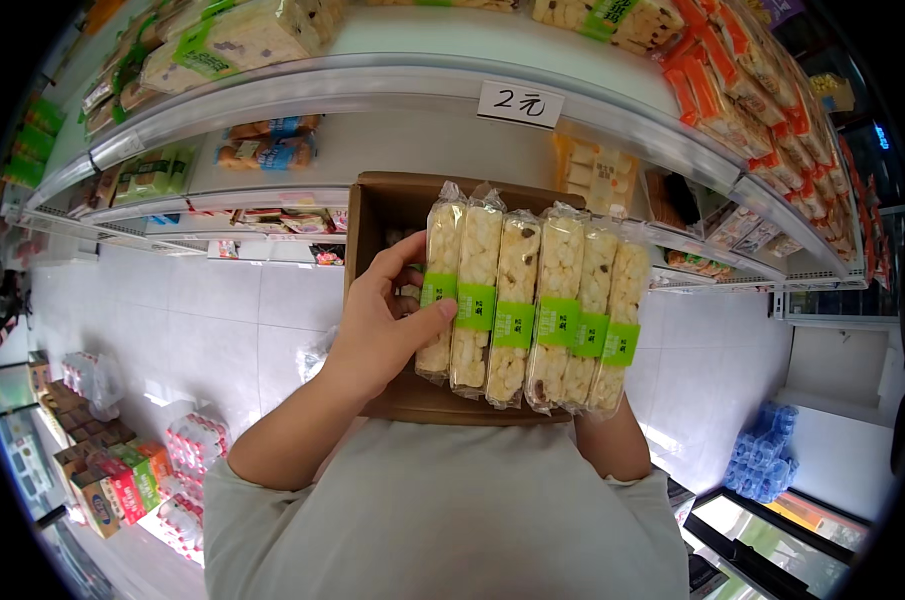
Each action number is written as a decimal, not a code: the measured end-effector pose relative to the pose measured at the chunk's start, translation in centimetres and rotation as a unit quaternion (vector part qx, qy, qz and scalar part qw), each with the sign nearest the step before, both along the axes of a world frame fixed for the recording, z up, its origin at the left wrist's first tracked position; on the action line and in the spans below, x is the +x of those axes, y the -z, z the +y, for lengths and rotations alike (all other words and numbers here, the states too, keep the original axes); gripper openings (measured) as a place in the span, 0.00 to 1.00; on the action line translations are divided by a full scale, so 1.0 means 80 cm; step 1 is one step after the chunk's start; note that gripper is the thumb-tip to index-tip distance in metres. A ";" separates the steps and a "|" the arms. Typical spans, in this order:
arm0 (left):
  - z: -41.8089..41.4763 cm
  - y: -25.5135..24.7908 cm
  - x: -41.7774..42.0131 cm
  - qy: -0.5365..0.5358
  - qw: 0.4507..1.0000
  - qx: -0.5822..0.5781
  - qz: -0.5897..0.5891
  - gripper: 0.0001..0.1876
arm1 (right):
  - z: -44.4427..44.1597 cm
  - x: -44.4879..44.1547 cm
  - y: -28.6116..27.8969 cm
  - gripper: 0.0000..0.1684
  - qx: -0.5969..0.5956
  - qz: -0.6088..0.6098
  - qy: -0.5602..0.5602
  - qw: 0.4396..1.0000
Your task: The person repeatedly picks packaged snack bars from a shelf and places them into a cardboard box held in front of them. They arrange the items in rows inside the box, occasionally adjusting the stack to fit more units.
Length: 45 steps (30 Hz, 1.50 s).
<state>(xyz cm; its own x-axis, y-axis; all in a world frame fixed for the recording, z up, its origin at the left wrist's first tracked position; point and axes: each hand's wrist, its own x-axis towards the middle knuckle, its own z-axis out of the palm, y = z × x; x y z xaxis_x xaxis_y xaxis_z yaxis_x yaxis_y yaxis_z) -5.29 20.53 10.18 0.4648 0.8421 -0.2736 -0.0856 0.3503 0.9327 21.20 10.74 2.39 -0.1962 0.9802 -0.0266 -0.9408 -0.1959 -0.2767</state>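
Several clear-wrapped puffed snack bars with green labels (514,270) stand side by side in a row above an open cardboard box (392,196). My left hand (400,300) grips the left end of the row, its thumb on the front of the bars and its fingers behind. At the row's right end, my right hand is hidden behind the bars; only its forearm (619,442) shows below them. Inside the box, behind my left fingers, more wrapped items are partly visible. The box is close in front of my torso.
Store shelves curve across the front, with a price card (520,104) on the upper shelf edge (392,79). Large snack packs (235,45) lie upper left, orange-edged packs (737,97) upper right. Cartons (114,480) and bottle packs (197,442) stand on the floor at left, blue bottles (764,454) at right.
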 end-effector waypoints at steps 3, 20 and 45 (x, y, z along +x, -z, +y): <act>-0.011 0.018 0.003 0.014 0.994 0.102 0.043 0.52 | 0.009 -0.002 -0.007 0.52 0.024 -0.011 -0.020 0.999; -0.019 0.025 -0.013 -0.024 0.993 0.102 0.056 0.74 | 0.042 -0.023 -0.042 0.46 0.027 0.012 -0.124 0.992; 0.012 0.055 -0.094 -0.043 0.940 -0.074 -0.330 0.72 | 0.067 -0.018 -0.076 0.45 -0.138 -0.045 -0.036 0.989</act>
<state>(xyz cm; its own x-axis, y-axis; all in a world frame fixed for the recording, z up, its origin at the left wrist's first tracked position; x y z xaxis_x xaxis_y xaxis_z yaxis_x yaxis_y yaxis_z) -12.84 21.49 5.80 0.5060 0.8599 -0.0671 -0.6622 0.4372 0.6086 19.75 16.09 8.45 -0.2494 0.9169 -0.3116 -0.8958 -0.3407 -0.2854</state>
